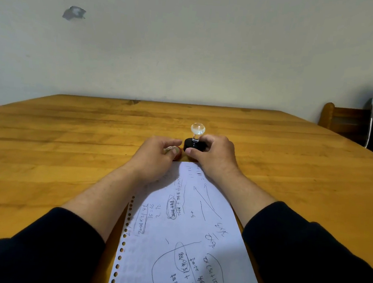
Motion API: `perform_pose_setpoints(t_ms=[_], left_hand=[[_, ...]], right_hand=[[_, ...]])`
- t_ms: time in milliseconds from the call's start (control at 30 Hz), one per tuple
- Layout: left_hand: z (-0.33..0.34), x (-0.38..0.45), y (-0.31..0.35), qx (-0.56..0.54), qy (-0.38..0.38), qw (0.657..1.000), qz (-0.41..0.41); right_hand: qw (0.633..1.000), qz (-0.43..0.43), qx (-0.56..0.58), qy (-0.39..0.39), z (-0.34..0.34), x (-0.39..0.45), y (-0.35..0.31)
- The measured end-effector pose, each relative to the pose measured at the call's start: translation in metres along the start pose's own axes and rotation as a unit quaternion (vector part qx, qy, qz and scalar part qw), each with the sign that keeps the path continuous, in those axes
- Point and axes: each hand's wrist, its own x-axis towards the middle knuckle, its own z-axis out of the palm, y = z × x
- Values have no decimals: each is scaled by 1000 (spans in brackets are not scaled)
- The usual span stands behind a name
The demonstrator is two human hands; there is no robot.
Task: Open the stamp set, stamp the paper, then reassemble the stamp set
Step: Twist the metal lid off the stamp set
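On the desk [69, 155], past the paper's [181, 240] far edge, the right hand [213, 154] grips the stamp [195, 139]; the left hand [158, 152] is curled closed on a small red thing [177, 153].

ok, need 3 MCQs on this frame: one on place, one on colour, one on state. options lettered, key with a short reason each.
1. Where is the stamp relative to the paper?
A. On the paper's middle
B. On the table just beyond the paper's far edge
C. At the table's left edge

2. What colour is the stamp's base?
A. Black
B. White
C. Yellow

3. What is the right hand doing?
A. Resting flat on the paper
B. Raised off the table, empty
C. Gripping the stamp's base

Key:
1 B: the stamp stands on bare wood of the table past the sheet's far edge.
2 A: the base is black, under a clear knob handle.
3 C: thumb and fingers wrap the base, while the left hand beside it pinches a small object.
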Motion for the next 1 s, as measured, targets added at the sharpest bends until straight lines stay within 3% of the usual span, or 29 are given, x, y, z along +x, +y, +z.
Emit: perform_pose_setpoints(t_ms=[200,667,900,1000], left_hand=[[-10,5,-10,105,7,994,-26],[-7,22,-20,129,-2,990,-54],[-3,23,-28,138,24,989,-48],[-4,23,-28,112,46,991,-48]], right_hand=[[999,9,-44,-16,-3,-2,3],[998,52,-17,-29,-5,-1,8],[997,44,54,14,-5,-6,1],[992,-14,77,95,-9,-10,-7]])
